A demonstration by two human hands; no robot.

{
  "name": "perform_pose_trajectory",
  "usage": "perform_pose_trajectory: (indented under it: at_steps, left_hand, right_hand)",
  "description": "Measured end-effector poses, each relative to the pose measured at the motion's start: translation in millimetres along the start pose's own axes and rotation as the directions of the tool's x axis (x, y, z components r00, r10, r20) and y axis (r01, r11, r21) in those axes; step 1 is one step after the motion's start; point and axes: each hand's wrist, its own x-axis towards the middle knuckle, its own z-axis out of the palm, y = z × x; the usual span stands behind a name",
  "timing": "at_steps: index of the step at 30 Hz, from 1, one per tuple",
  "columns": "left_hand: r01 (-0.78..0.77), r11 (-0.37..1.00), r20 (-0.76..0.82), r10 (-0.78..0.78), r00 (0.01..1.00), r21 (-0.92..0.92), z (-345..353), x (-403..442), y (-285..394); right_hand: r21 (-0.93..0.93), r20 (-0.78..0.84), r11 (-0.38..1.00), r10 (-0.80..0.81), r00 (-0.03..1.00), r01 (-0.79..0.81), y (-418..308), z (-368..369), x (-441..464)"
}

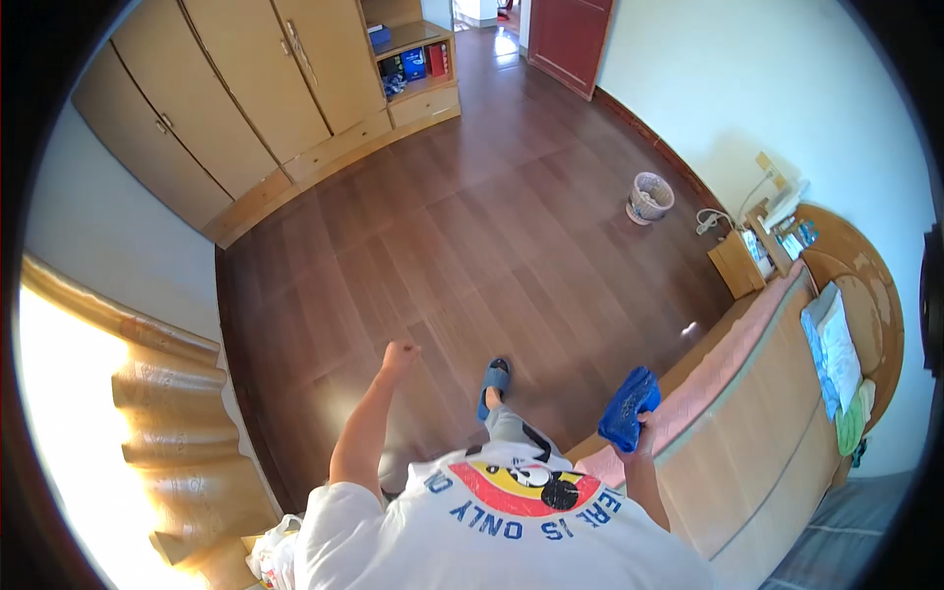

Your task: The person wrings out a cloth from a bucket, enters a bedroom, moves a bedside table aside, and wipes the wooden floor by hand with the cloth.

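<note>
My right hand (645, 438) grips what looks like a folded blue cloth (629, 405), held out beside the bed (737, 462) near its pink edge. My left hand (400, 355) hangs over the wooden floor with its fingers curled into a loose fist, and nothing shows in it. A blue slipper (495, 382) is on my one visible foot, between the two hands.
Yellow wardrobes (236, 88) and a shelf unit (418, 69) line the far left. A wastebasket (650, 199) stands by the right wall, near a bedside cabinet (737, 264) with a cord. Folded bedding (832, 349) lies by the headboard; a gold curtain (182, 423) hangs left.
</note>
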Motion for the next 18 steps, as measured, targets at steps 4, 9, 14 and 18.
perform_pose_trajectory:
  at_steps: [4,9,14,18]
  left_hand:
    - [0.002,0.999,0.081,0.003,0.997,-0.053,18,101,16]
    - [0.128,0.985,0.219,-0.151,0.964,0.113,7,142,-66]
    - [0.825,0.493,0.181,-0.87,0.459,0.276,-34,189,-114]
    - [0.776,0.585,0.219,-0.81,0.545,0.234,-62,348,-29]
  right_hand:
    - [-0.05,0.023,0.998,-0.045,0.999,0.046,-44,63,154]
    - [0.031,0.199,0.981,0.181,0.963,-0.191,-67,207,318]
    - [0.048,0.219,0.95,0.291,0.931,-0.308,-78,262,486]
    - [0.056,0.079,0.98,0.188,0.979,-0.193,-119,277,536]
